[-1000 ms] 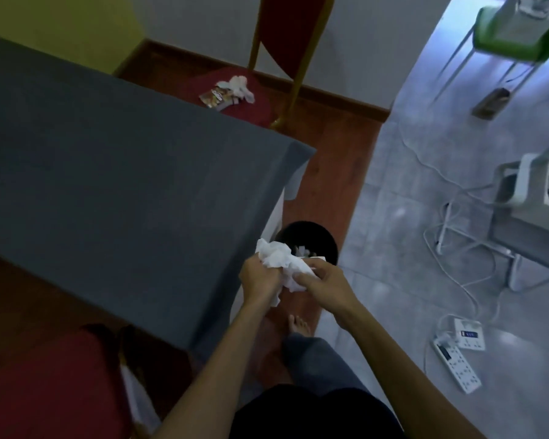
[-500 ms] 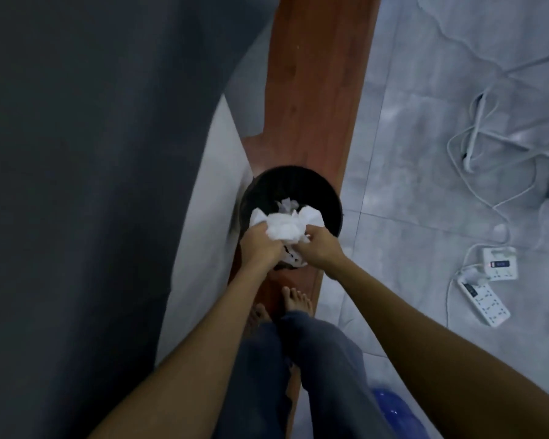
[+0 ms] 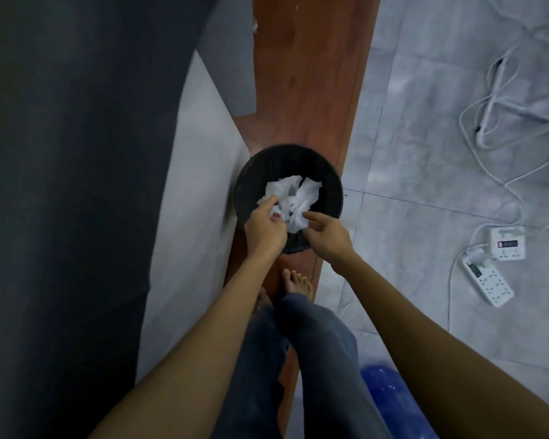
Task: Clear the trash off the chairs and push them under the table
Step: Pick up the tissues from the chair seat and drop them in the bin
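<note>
The floor is in two parts: a strip of reddish-brown wooden boards (image 3: pixel 311 90) running up the middle, and pale grey glossy tiles (image 3: pixel 425 172) to its right. A round black waste bin (image 3: pixel 330 182) stands on the wood, its right edge reaching the seam with the tiles. Two bare feet (image 3: pixel 295 282) stand on the wood just below the bin. On the tiles lie two white power strips (image 3: pixel 488 282), close together, and loose loops of white cable (image 3: pixel 507 122)
</note>
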